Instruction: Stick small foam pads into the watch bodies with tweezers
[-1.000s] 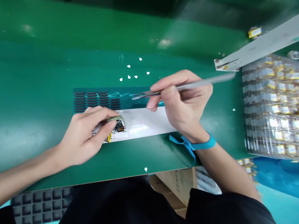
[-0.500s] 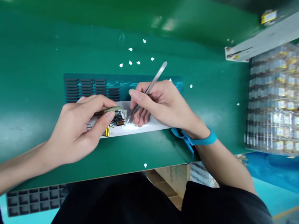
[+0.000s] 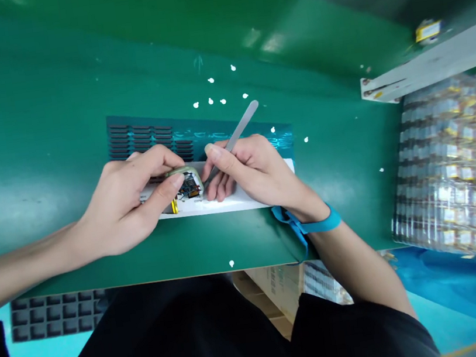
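My left hand (image 3: 140,195) pinches a small circuit board (image 3: 189,186) with a pale green curved edge around it, between thumb and forefinger. A yellow-wrapped piece (image 3: 174,206) shows just below my left thumb. Metal tweezers (image 3: 243,124) slant up and to the right out of my right hand (image 3: 248,171), which is closed round them. Their tips are near the board's right side; whether they touch it I cannot tell. Both hands are over a white sheet (image 3: 241,203) on the bench. A blue strap (image 3: 321,223) circles my right wrist.
Behind the hands lies a blue-green sheet (image 3: 231,127) with rows of dark strips (image 3: 140,136). Several small white tabs (image 3: 210,101) dot the green bench (image 3: 60,144). At right stand stacked clear trays (image 3: 454,172) with yellow-and-white parts, beside a white metal bracket (image 3: 434,59).
The tweezers' upper end has shifted slightly left, and my right hand has lowered a little. The board's curved edge is tilted more into view. The left hand keeps its pinch.
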Demonstrator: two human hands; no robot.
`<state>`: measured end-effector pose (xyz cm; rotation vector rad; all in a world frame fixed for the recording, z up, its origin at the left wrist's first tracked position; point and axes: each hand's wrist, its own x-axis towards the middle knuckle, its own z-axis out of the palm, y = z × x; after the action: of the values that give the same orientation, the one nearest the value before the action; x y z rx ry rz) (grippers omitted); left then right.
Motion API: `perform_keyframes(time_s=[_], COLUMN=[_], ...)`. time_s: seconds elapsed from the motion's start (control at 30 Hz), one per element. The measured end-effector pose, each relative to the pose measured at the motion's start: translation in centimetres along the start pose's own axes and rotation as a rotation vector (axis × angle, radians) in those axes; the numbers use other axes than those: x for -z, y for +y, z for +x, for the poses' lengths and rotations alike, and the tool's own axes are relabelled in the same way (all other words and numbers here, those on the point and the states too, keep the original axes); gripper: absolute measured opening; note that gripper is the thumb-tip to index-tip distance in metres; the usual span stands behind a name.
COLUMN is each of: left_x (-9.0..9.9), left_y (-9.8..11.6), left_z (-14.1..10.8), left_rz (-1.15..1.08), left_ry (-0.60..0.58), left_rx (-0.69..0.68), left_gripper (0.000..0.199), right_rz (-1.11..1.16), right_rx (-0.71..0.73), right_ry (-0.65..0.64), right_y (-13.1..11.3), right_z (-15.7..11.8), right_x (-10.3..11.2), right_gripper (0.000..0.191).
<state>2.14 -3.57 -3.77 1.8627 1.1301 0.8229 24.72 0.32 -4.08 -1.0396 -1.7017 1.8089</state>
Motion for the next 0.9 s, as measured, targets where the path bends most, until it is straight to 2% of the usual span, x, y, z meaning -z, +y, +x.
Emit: perform_keyframes(time_s=[0.23,0.4,0.47,0.53,0.63,0.73,0.9], left_x=[0.1,0.2,0.3,0.3,0.1,-0.2,-0.4], left_y=[0.0,-0.1,-0.1,0.0,0.5,1.0,1.5], left_z=[0.0,-0.4,-0.7,-1.0,-1.3,-1.4,-1.7], left_rz=[0.031,-0.009,-0.055,-0.101,-0.176,-0.307,-0.549], left_ry=[-0.009,0.006,0.087,0.162,0.180,0.190,0.109], left_rx=[0.014,0.026,-0.052,-0.128,-0.102,-0.022,0.052], left_gripper=[0.022,0.017,0.015,0.014,0.019,0.024,0.029], right_rz=[0.071,0.127,0.147,0.169,0.164,0.105,0.034], right_rx=[-0.046,-0.039,0.024,0.166,0.421,0.533,0.543], right_ry=[-0.007,0.080,0.158,0.302,0.509,0.561,0.526], right_y=[-0.4,-0.3,-0.1,0.0,-0.3,-1.1,-1.5], right_z=[0.1,0.3,0.4,0.4,0.1,-0.8,-2.3], right_x=[0.3,0.9,1.1,1.1,0.5,-1.1,-4.1], right_gripper=[0.056,0.056,0.051,0.042,0.030,0.025,0.022])
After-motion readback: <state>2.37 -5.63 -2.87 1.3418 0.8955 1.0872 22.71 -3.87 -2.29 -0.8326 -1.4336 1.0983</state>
